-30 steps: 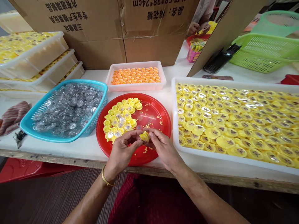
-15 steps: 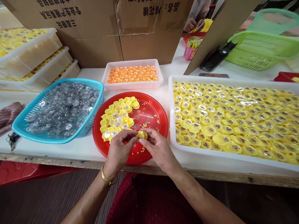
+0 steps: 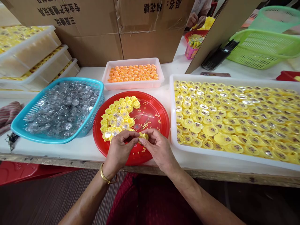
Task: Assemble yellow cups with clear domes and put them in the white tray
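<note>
My left hand (image 3: 121,149) and my right hand (image 3: 157,149) meet over the near part of a round red tray (image 3: 161,112). Between their fingertips they pinch one small yellow plastic piece (image 3: 143,136), partly hidden by the fingers. Similar round yellow pieces (image 3: 118,115) lie grouped on the tray's left half, a few with clear shiny tops. Tiny yellow pellets (image 3: 156,120) are scattered over its right half. Left of the tray, a blue basket (image 3: 17,125) holds many clear plastic caps (image 3: 67,106).
A white bin (image 3: 172,109) full of yellow pieces stands at right. Behind the tray is a pale box (image 3: 133,85) of orange pieces. Stacked bins (image 3: 56,59) stand at left, cardboard (image 3: 98,47) at the back. Beyond it show a person's hands (image 3: 195,20). A green basket (image 3: 260,50) is far right.
Both hands stay over the red tray with the yellow piece between their fingertips. The fingers shift only slightly, and the view has moved a little.
</note>
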The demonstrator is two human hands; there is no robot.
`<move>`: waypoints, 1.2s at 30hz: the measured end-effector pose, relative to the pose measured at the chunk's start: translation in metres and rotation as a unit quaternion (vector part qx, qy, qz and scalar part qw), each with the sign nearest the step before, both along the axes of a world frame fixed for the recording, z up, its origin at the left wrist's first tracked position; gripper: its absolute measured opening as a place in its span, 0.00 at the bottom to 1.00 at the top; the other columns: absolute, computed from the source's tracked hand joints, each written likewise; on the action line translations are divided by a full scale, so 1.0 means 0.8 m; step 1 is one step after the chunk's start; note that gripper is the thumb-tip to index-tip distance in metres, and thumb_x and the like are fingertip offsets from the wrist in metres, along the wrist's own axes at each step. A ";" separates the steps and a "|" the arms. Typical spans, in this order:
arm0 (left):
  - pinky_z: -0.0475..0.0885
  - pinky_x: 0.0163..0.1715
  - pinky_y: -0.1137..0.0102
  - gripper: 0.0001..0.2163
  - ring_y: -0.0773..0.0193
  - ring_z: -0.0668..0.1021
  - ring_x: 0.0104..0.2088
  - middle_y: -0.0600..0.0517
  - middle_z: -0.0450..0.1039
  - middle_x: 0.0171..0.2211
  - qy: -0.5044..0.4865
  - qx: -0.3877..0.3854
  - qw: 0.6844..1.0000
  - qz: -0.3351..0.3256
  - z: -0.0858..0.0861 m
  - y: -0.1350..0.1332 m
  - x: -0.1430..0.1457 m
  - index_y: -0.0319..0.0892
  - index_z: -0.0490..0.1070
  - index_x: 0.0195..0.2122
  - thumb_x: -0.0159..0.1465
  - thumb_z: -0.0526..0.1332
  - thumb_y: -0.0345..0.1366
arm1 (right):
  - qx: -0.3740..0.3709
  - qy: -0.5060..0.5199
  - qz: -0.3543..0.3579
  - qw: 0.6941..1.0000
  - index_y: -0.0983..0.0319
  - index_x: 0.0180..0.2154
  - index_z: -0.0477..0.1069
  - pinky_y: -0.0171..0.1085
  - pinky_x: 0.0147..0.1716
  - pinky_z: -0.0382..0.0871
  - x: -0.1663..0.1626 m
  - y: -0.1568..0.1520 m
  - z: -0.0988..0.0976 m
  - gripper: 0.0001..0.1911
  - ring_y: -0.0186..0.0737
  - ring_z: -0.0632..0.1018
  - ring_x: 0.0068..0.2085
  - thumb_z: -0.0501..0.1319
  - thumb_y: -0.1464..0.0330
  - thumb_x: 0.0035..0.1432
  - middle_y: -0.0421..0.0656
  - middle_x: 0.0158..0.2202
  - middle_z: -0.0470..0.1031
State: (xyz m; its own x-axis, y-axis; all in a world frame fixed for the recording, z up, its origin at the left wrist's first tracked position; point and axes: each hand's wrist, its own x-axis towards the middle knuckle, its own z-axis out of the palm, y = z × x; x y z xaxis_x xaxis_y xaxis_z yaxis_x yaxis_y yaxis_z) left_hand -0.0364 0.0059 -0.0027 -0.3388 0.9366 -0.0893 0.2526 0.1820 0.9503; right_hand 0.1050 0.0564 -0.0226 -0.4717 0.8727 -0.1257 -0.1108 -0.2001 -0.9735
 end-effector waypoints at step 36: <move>0.71 0.36 0.71 0.04 0.65 0.77 0.35 0.50 0.76 0.32 0.113 0.107 0.987 -0.038 0.023 -0.017 0.008 0.41 0.76 0.35 0.61 0.62 0.32 | 0.006 0.000 0.050 0.999 0.61 0.40 0.69 0.33 0.34 0.70 0.011 -0.009 0.013 0.14 0.36 0.75 0.34 0.66 0.59 0.57 0.40 0.32 0.73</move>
